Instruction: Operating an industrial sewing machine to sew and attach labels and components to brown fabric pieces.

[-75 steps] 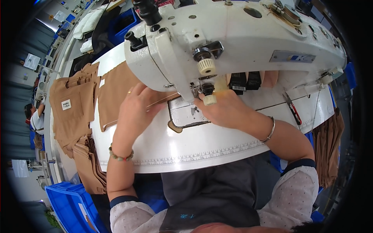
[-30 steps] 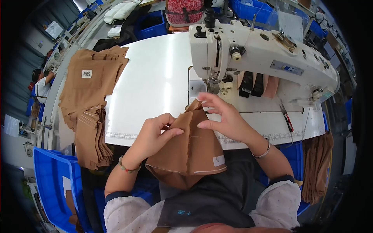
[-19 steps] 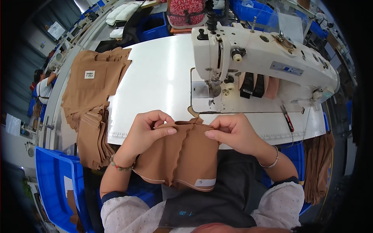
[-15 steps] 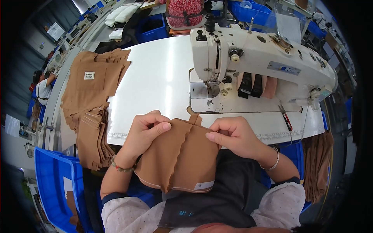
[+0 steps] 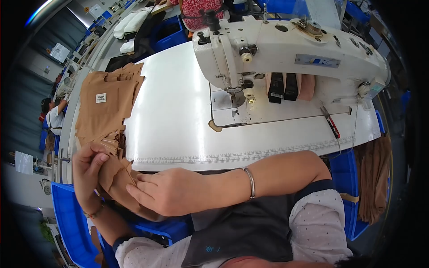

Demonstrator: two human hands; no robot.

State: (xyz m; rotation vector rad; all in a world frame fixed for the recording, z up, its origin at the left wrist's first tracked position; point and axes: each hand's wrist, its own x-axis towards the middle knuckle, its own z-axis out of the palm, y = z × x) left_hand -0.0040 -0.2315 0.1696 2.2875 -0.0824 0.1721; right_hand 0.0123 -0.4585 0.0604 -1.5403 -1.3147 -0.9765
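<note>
A brown sewn fabric piece (image 5: 117, 178) is bunched between my hands at the left front edge of the table. My left hand (image 5: 89, 172) pinches it by its upper left part, thumb against the fingers. My right hand (image 5: 163, 190) reaches across from the right and grips its right side; most of those fingertips are hidden by the cloth. Just beyond my left hand, a stack of brown fabric pieces (image 5: 100, 120) lies on the table's left side, the top one bearing a small white label. Part of the held cloth hangs below the table edge.
A white sewing machine (image 5: 290, 47) stands at the right of the white table (image 5: 170, 98). Black and pink strips (image 5: 290, 87) lie under its arm, with red-handled snips (image 5: 330, 123) to the right. Blue bins (image 5: 73, 223) flank me; brown cloth (image 5: 371, 187) hangs at the right.
Both hands have carried the brown fabric piece left from in front of the machine toward the stack. Its spread panel is now folded up, and my right forearm lies across my front.
</note>
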